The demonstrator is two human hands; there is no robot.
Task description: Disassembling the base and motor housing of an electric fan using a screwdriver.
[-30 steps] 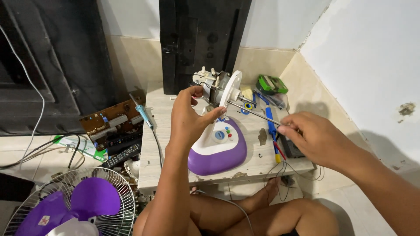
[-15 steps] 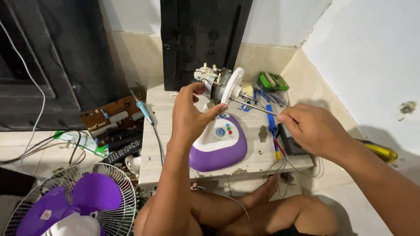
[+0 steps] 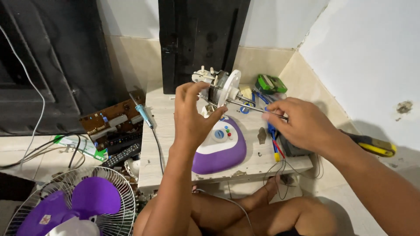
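Observation:
My left hand [image 3: 192, 118] grips the bare fan motor [image 3: 217, 85], its white round plate facing right, above the purple and white fan base [image 3: 221, 150]. From the motor a thin metal shaft [image 3: 253, 107] points right. My right hand [image 3: 302, 124] pinches the end of that shaft with thumb and fingers. The base lies on a small pale wooden table [image 3: 166, 144], its coloured buttons facing up.
A soldering iron [image 3: 143, 114] lies at the table's left edge, green clips [image 3: 270, 83] at the back right. A yellow-handled tool [image 3: 376, 146] lies on the floor right. Circuit boards [image 3: 111, 122], remotes and a purple fan blade in its grille [image 3: 83, 205] sit left. My bare legs are under the table.
The view has shifted slightly; the motor now sits a little higher and more upright in my left hand. My right hand stays on the shaft's end.

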